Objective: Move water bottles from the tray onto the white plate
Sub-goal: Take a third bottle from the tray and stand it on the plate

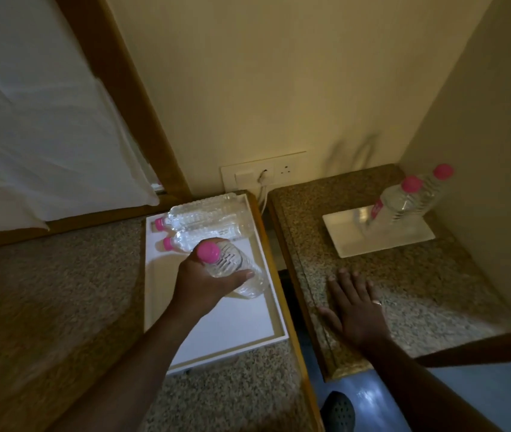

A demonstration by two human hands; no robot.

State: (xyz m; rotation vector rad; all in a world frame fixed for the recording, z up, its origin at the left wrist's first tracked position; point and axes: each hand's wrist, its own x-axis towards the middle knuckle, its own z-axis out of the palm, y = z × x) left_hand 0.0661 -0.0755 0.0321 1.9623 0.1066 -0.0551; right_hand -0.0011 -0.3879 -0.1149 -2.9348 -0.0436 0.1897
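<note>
A white tray [217, 341] on the left granite counter [61, 291] holds two lying water bottles [207, 218], while the white plate [382, 235] on the right counter carries two upright bottles [403, 198]. The left hand [204, 282] grips a pink-capped bottle [232, 266] above the tray; the right hand [357, 310] lies flat, fingers spread.

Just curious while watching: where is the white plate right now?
The white plate sits on the right-hand granite counter near the corner, carrying two standing bottles, beyond the flat right hand.

Hotel bedroom: white pillow [30, 126], granite bedside counter [403, 291].
</note>
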